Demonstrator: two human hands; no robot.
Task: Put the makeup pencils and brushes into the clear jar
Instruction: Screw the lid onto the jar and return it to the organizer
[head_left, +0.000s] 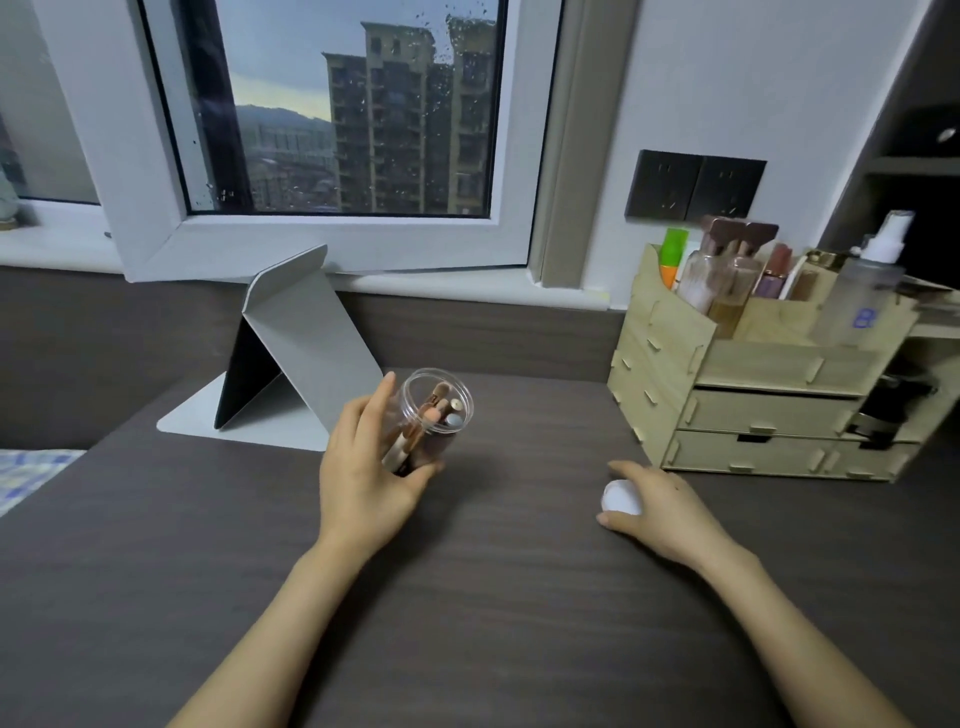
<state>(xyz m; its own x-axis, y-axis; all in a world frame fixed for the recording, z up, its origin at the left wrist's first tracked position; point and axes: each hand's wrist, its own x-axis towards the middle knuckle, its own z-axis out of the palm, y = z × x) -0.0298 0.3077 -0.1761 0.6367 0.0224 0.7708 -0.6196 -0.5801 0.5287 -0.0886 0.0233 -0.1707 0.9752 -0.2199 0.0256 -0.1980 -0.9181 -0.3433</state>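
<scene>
home, likely bedroom | cosmetics organizer (753, 364) | window (343, 109) | dark desk (467, 597)

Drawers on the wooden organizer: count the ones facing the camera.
3, stacked on the wooden organizer: top drawer, middle drawer, bottom drawer. The bottom row may be split into two, and the right end is partly hidden by dark items.

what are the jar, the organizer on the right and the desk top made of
Clear jar: glossy transparent plastic or glass, cannot tell which; the brushes show through its wall. Drawer organizer: pale unfinished plywood, by its look, with slotted tab joints at the edges. Desk top: dark brown matte wood-grain surface, likely laminate, given the even streaks.
</scene>
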